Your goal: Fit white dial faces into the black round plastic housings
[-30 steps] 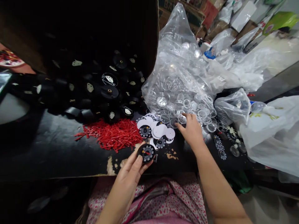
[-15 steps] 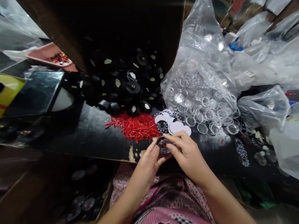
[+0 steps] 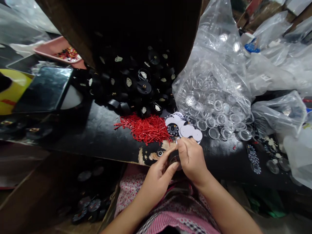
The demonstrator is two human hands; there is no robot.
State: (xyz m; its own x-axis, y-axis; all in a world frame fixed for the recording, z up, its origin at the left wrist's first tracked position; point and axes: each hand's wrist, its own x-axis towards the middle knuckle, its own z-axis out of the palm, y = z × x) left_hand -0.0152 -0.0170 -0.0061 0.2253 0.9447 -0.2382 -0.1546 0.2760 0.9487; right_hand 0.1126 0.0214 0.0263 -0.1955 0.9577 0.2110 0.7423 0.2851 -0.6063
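A round black gauge (image 3: 174,157) with a clear front is held over the table's front edge. My left hand (image 3: 159,175) is wrapped round its left side, the thumb lying across the near rim. Curled against the gauge's right side, my right hand (image 3: 193,160) grips its rim; the fingertips are hidden. Just beyond the hands lie a pile of red needles (image 3: 148,128) and a heap of round dials (image 3: 187,131), some white side up and others black with printed marks. A small round black-and-white part (image 3: 160,153) rests left of the gauge.
Behind the needles, black round cases (image 3: 143,87) spill from a large dark box (image 3: 192,42). At right stands a plastic bag (image 3: 214,58) of clear round covers (image 3: 218,104). A pink tray (image 3: 58,45) is at far left. Finished-looking gauges (image 3: 94,204) lie below the table.
My right hand has gone from fingers extended over the gauge's face to a closed grip on its right side. The gauge has tilted, and its dial is now mostly hidden.
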